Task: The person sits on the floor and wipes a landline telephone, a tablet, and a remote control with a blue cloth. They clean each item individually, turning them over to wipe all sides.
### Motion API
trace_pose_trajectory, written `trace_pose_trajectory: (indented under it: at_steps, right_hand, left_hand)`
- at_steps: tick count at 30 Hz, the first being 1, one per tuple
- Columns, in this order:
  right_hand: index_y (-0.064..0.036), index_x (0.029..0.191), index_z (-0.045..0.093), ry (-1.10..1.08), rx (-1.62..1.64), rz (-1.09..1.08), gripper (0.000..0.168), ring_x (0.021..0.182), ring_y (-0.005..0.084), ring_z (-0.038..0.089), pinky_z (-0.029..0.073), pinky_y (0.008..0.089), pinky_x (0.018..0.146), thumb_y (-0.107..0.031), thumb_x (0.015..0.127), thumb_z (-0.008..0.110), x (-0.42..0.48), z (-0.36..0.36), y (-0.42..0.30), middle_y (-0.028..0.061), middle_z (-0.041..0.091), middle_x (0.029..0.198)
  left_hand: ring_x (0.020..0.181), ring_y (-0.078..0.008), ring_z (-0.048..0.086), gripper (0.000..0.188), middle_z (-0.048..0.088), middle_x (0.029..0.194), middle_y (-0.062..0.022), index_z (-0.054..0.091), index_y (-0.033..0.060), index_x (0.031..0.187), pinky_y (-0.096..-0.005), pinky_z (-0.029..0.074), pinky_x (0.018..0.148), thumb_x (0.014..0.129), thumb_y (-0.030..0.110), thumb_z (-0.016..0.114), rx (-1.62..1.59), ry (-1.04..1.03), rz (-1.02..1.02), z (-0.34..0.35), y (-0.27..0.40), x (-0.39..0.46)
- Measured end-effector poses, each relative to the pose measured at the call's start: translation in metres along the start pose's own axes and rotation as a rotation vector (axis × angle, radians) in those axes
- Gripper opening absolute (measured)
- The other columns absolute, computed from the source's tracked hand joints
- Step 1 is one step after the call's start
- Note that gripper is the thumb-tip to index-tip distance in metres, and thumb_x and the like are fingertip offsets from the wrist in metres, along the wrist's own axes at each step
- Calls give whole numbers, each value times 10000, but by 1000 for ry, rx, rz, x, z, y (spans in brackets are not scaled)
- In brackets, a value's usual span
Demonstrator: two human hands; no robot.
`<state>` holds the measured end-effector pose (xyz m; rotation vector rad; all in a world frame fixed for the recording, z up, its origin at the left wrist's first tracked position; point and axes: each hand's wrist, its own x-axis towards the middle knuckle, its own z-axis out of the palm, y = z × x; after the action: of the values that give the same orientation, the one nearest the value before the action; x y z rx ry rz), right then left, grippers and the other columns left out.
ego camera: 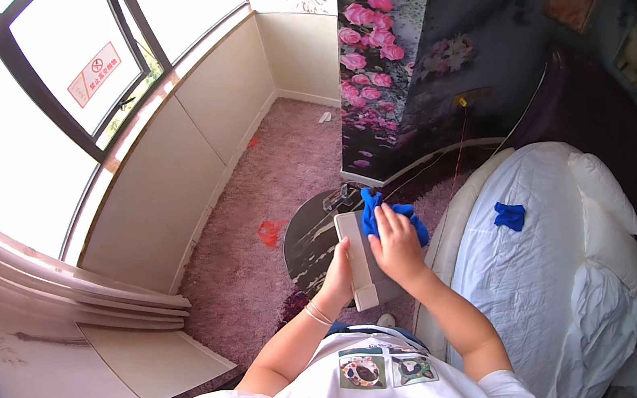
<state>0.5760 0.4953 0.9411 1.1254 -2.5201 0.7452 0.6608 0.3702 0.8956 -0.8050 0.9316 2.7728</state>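
Note:
My left hand (336, 274) grips the left edge of a cream, box-like object (358, 263) with a greyish face on its right side. What exactly the object is, I cannot tell. In my right hand (397, 252) is a bright blue cloth (371, 214), pressed near the object's upper right side; part of the cloth hangs out beyond the fingers. Beneath both hands stands a round dark table (304, 243) with a marbled top. A small clear item (335, 198), perhaps glass, rests near its far edge.
To the right is a bed (515, 293) with white bedding and a second blue cloth (510, 216). An orange-red scrap (268, 233) and a white scrap (325, 117) lie on the pink carpet (229, 260). A curtain (63, 296) hangs by the windows. A red cord (460, 145) runs down the wall.

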Motion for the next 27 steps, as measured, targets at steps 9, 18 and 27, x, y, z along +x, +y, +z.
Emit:
trace_pose_trajectory:
  at_steps: [9, 18, 27]
  right_hand:
    - [-39, 1060, 568, -52, 296, -173, 329, 1006, 366, 584, 491, 443, 862, -172, 800, 719, 5, -19, -15, 176, 546, 1121]
    - [-13, 986, 538, 255, 318, 36, 225, 978, 423, 574, 471, 483, 867, -156, 862, 661, -3, 4, -4, 232, 567, 1054]
    - [24, 1211, 606, 176, 236, 29, 373, 1020, 410, 546, 445, 461, 921, -174, 894, 629, 57, -12, -10, 230, 564, 1128]
  left_hand:
    - [1063, -171, 615, 621, 644, 1179, -72, 610, 94, 1257, -350, 490, 969, 1036, 585, 302, 168, 12, 276, 9, 16, 14]
    - [1131, -169, 571, 689, 627, 1178, -139, 515, 16, 1349, -321, 449, 989, 1061, 541, 173, 445, 47, 129, 18, 10, -7]
    - [1092, -218, 568, 734, 647, 1165, -157, 573, -61, 1234, -347, 429, 982, 1074, 494, 120, 996, -48, 286, 7, 3, -6]
